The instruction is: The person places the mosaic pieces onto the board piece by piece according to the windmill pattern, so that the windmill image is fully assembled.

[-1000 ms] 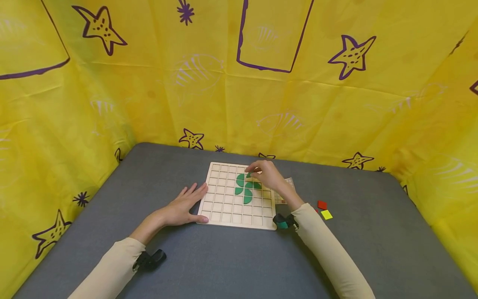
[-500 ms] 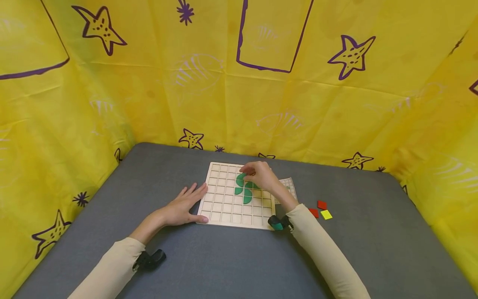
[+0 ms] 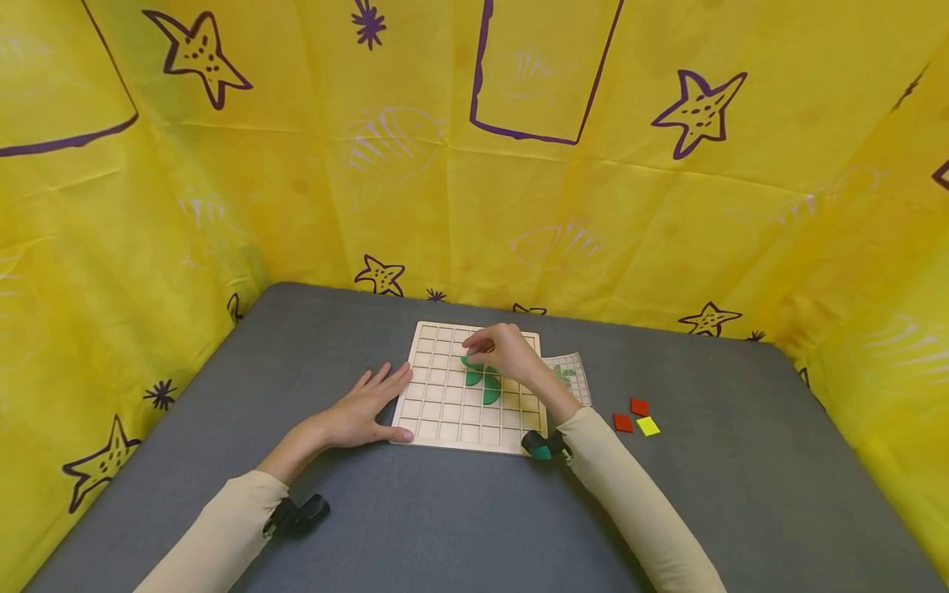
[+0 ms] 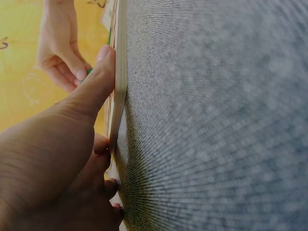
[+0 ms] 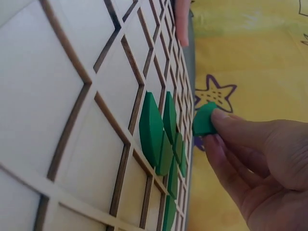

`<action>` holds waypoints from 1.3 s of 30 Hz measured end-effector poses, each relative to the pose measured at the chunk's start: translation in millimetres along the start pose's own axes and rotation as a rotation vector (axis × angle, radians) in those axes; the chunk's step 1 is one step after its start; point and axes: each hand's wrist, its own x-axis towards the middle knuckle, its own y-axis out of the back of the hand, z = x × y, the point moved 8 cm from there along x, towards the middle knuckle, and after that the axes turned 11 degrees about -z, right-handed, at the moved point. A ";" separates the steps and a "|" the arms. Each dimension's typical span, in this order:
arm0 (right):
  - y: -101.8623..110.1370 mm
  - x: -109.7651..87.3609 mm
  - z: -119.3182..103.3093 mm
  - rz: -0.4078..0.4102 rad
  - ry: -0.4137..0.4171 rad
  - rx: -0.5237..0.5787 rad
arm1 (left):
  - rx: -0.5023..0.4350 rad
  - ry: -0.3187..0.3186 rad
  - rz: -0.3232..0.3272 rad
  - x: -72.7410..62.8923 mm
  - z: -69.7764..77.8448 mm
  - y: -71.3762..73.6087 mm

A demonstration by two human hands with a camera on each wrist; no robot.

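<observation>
A wooden grid board point(image 3: 448, 412) lies on the grey table. My left hand point(image 3: 363, 412) rests at its left edge, fingers spread, with the thumb along the near corner. In the left wrist view, its thumb point(image 4: 91, 89) lies against the board's side. My right hand point(image 3: 507, 352) is over the upper middle of the grid, pinching a green quarter-circle tile point(image 5: 204, 119) between thumb and fingers. That tile is raised off the board in the right wrist view. Several green tiles point(image 5: 151, 130) sit in the grid cells below, partly hidden by the hand in the head view.
A small gridded card point(image 3: 581, 380) with a green pattern lies at the board's right side, partly under the right forearm. Further right are two red tiles point(image 3: 639, 407) and one yellow tile point(image 3: 648, 426). A yellow cloth point(image 3: 445, 206) with sea drawings stands behind the table.
My right hand has moved left across the board with the green tile, uncovering more of the card and a red tile. My left hand has stayed still.
</observation>
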 end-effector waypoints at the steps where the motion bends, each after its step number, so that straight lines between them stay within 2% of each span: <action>1: -1.3 0.8 -0.3 -0.005 -0.003 0.005 | 0.001 0.000 -0.003 0.3 0.0 0.2; 13: -22.9 7.6 -4.7 -0.073 -0.018 0.020 | -0.019 -0.005 -0.046 -0.9 1.0 1.3; 28: -28.2 12.0 -9.3 -0.046 0.001 -0.039 | -0.013 -0.017 -0.032 1.1 -0.2 3.0; 39: -27.6 9.7 -7.8 -0.015 -0.048 -0.131 | -0.001 -0.019 -0.030 0.8 0.6 2.8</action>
